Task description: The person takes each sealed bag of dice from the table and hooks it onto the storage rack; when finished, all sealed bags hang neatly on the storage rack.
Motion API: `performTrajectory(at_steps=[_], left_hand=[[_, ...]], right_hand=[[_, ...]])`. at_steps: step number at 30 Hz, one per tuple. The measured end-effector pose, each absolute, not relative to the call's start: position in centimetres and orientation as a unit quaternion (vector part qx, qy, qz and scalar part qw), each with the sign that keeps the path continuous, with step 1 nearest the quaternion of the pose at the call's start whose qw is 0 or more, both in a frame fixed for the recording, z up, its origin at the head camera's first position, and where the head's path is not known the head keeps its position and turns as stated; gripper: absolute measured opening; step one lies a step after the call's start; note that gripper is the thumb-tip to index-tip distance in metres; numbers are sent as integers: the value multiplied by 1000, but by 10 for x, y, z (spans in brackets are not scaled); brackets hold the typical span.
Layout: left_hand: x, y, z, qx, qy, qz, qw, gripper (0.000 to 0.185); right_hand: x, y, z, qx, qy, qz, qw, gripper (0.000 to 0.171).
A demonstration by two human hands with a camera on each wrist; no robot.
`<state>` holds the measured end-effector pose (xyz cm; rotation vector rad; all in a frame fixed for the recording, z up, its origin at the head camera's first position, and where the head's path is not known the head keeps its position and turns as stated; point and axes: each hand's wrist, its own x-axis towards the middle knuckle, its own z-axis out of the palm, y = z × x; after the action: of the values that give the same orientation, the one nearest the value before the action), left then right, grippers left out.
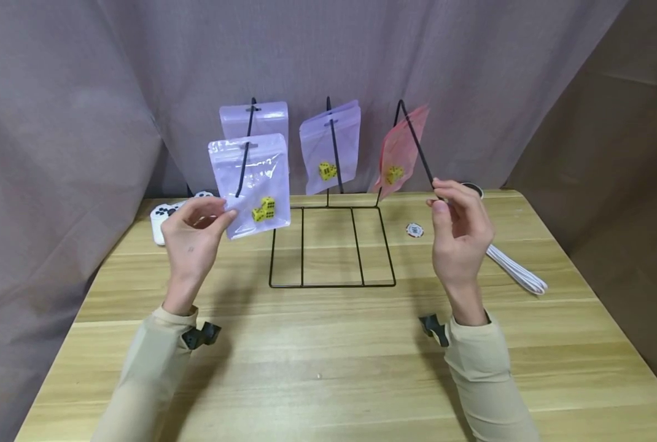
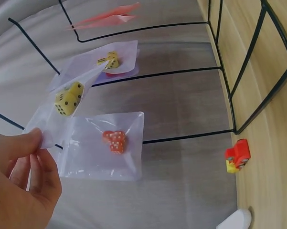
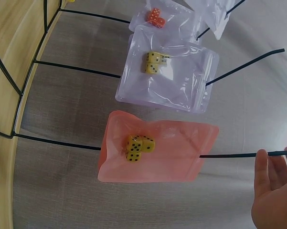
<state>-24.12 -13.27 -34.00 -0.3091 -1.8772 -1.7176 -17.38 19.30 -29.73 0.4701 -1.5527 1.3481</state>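
My left hand (image 1: 193, 236) pinches the lower left edge of a clear lilac zip pouch (image 1: 270, 169) holding yellow dice (image 1: 264, 210). The left hook (image 1: 242, 175) of a black wire rack passes through its top slot. Behind hangs another lilac pouch (image 2: 88, 152) with orange-red dice (image 2: 117, 142). On the middle hook are lilac pouches (image 1: 347, 144), the front one with yellow dice. Pink pouches (image 1: 403, 141) with yellow dice hang on the right hook (image 1: 423, 161), whose front end my right hand (image 1: 463, 239) holds between thumb and fingers.
The rack's base (image 1: 331, 286) stands on a wooden table (image 1: 328, 368). A white game controller (image 1: 159, 224) lies at the left; a poker chip (image 1: 414, 230) and a bundled white cable (image 1: 519, 273) lie at the right. A small red toy (image 2: 238, 153) shows in the left wrist view. Grey curtain (image 1: 196, 55) hangs behind.
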Motion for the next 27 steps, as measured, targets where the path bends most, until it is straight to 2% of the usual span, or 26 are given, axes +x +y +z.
performTrajectory(at_steps=[13, 27], left_hand=[[-244, -118, -310, -111, -709, -635, 288, 16], [-260, -114, -302, -110, -735, -599, 298, 16]], right_hand=[[-174, 193, -297, 196, -643, 552, 494, 15], [-173, 193, -297, 197, -644, 552, 491, 13]])
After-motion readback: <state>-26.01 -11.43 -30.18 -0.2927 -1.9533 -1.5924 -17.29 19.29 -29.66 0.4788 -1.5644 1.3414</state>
